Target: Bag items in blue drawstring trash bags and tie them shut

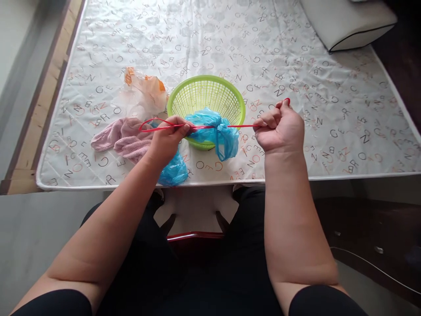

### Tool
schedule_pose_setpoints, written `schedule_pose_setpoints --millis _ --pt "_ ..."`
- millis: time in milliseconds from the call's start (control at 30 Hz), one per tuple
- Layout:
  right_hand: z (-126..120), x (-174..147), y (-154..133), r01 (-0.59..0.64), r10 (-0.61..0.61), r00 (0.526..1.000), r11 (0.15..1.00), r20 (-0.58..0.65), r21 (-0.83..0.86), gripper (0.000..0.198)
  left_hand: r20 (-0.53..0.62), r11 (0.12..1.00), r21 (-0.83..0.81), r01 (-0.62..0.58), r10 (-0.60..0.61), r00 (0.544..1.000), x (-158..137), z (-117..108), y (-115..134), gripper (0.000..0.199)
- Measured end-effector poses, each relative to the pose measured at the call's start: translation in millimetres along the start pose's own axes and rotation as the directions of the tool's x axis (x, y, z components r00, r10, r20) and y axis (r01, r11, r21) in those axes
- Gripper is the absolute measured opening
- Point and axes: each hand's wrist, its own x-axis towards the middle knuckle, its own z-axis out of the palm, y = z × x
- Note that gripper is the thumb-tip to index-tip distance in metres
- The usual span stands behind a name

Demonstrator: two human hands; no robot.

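A thin red string [241,126] is stretched sideways in front of me, passing around the gathered blue plastic bag [205,120]. My left hand [167,138] pinches the string left of the bag, and a loose loop sticks out past the fingers. On the other side, my right hand [279,127] is closed in a fist around the string, with a bit of red showing at the top of the fist. The bag hangs over the front rim of a green plastic basket [177,85]. More blue plastic lies under my left wrist.
A pink cloth [126,138] and a crumpled clear bag with orange print [144,94] lie left of the basket. A white bag or case [351,24] stands at the far right of the letter-patterned mattress [204,39]. Its front edge runs just ahead of my knees.
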Motion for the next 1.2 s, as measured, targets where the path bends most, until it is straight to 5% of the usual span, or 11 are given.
schedule_pose_setpoints --millis 100,200,300,367,433,500,633,800,967,1100,1200 --pt "7.0 -10.6 4.5 0.129 -0.119 0.986 0.988 0.115 -0.083 0.040 -0.012 0.983 -0.164 0.083 -0.086 0.996 -1.6 8.2 -0.3 0.023" --pt "14.0 -24.3 8.4 0.329 -0.243 0.921 0.906 0.306 -0.268 0.033 -0.014 0.961 -0.258 0.103 -0.111 0.994 -3.2 15.7 6.0 0.026" --pt "17.8 -37.3 8.3 0.533 -0.252 0.821 0.660 0.512 -0.530 0.029 -0.051 0.956 -0.286 0.068 -0.086 0.995 -4.3 20.1 14.8 0.026" --pt "19.5 -43.4 7.3 0.610 -0.175 0.774 0.464 0.608 -0.643 0.028 -0.077 0.948 -0.315 0.056 -0.085 0.993 -4.8 21.9 19.5 0.027" --pt "21.5 -46.8 7.2 0.631 -0.076 0.754 0.358 0.652 -0.688 0.029 -0.093 0.935 -0.351 0.060 -0.099 0.991 -4.8 23.0 22.0 0.027" --pt "24.3 -47.8 8.5 0.602 0.022 0.744 0.412 0.668 -0.684 0.031 -0.112 0.924 -0.379 0.054 -0.104 0.988 -4.0 22.9 22.2 0.027" --pt "30.8 -49.1 13.2 0.420 0.074 0.742 0.723 0.666 -0.548 0.030 -0.152 0.928 -0.371 0.013 -0.074 0.986 -1.7 17.2 17.8 0.031" --pt "34.7 -57.6 17.6 0.146 0.067 0.882 0.903 0.467 -0.404 0.028 -0.150 0.963 -0.256 0.087 -0.128 0.980 -9.0 5.8 11.6 0.034" --pt "36.8 -60.1 23.3 0.106 -0.016 0.955 0.952 0.297 -0.289 0.026 -0.149 0.997 -0.027 -0.072 0.068 0.986 -16.8 0.6 13.4 0.030" --pt "40.7 -66.2 26.4 0.243 -0.148 0.940 0.922 0.307 -0.300 0.022 -0.065 0.948 0.187 -0.258 0.274 0.960 -17.2 -6.2 19.2 0.025" --pt "38.9 -70.0 27.0 0.366 -0.239 0.906 0.857 0.349 -0.363 0.020 -0.029 0.954 0.153 -0.259 0.266 0.964 -18.2 -8.3 20.4 0.027"
